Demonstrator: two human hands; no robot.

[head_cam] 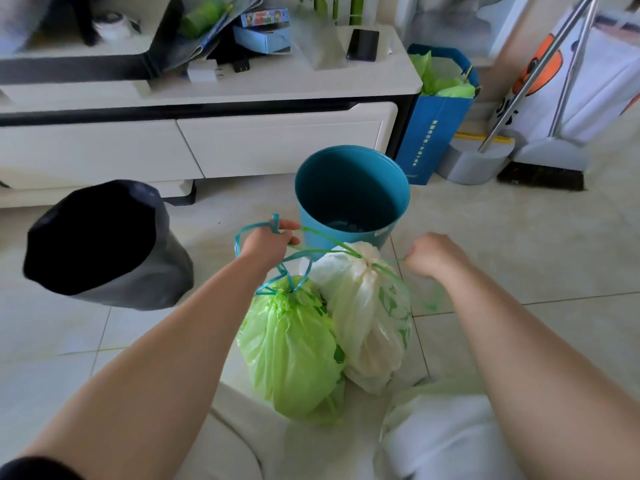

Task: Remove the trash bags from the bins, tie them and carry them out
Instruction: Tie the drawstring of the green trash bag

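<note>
Both bags are out of their bins: the green bag (294, 344) and the white bag (370, 317) sit side by side on the tiled floor (519, 237), touching, just in front of your knees. The green one looks cinched, its teal drawstring (287, 268) gathered at the neck. The white one is bunched at the top too, with its green drawstring (329, 241) stretched taut across it, so you seem to be in the middle of tightening or knotting that second bag. Carrying them out is still to come.

Your left hand (268, 239) is closed around loops of string, above and to the left of the bags' necks. Your right hand (434, 254) is fisted on the other end of the green string, just right of the white bag's neck.

Behind the bags, the blue bin (349, 195) stands unlined. The dark bin (100, 244) is tilted, off to your left; I cannot tell whether it holds a liner.
</note>
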